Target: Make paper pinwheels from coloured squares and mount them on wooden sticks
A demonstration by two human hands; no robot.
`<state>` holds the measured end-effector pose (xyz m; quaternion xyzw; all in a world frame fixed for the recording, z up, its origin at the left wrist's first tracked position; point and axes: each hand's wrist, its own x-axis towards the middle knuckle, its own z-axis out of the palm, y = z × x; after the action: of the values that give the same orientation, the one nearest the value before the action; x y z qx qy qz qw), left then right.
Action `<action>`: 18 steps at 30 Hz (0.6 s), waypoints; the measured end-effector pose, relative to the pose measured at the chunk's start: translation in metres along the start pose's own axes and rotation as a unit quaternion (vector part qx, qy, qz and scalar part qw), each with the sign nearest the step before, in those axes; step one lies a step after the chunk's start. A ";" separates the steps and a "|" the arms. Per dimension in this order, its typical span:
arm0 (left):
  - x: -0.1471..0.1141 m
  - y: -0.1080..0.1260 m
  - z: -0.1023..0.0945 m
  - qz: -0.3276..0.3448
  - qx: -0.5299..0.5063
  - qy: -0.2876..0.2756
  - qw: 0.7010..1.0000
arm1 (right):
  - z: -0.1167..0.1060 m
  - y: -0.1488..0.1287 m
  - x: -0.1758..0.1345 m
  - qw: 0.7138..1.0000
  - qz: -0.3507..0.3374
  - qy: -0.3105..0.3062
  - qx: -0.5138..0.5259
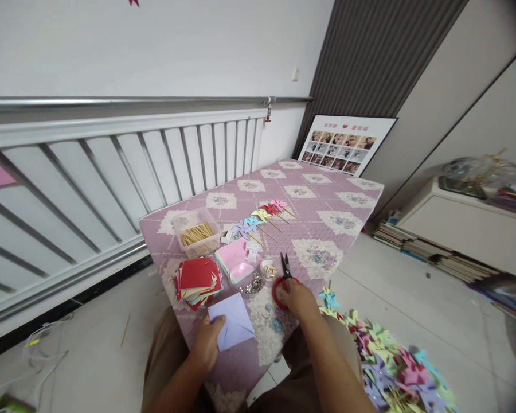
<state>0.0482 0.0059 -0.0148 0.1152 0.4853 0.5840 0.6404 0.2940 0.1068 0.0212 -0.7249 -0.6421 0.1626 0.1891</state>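
Observation:
My left hand (208,343) grips a lilac paper square (233,322) by its left edge, thumb on top. Diagonal lines, either creases or cuts, run across the paper. At the right, my right hand (296,298) is closed at the red handles of a pair of scissors (285,265), whose dark blades point away from me and look slightly apart. Close by are a small white tub (268,269) of little tan pieces and a pile of small silvery pieces (253,284). Left of the lilac square lies a stack of red and other coloured paper (198,275).
A clear plastic box (200,246) of thin wooden sticks stands on the patterned tablecloth (316,252). Beside it are pink paper sheets (236,259) and a row of paper pinwheels (261,215). Many finished pinwheels (391,367) heap up at lower right. A white radiator (189,160) borders the left.

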 end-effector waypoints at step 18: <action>-0.008 0.014 0.003 0.042 -0.091 -0.022 0.995 | 0.096 -0.058 -0.102 0.930 -0.092 0.104 0.339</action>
<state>0.0429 0.0046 0.0010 0.0899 0.4106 0.6493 0.6338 0.1849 0.0175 -0.0357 -0.5684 -0.5889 0.2765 0.5036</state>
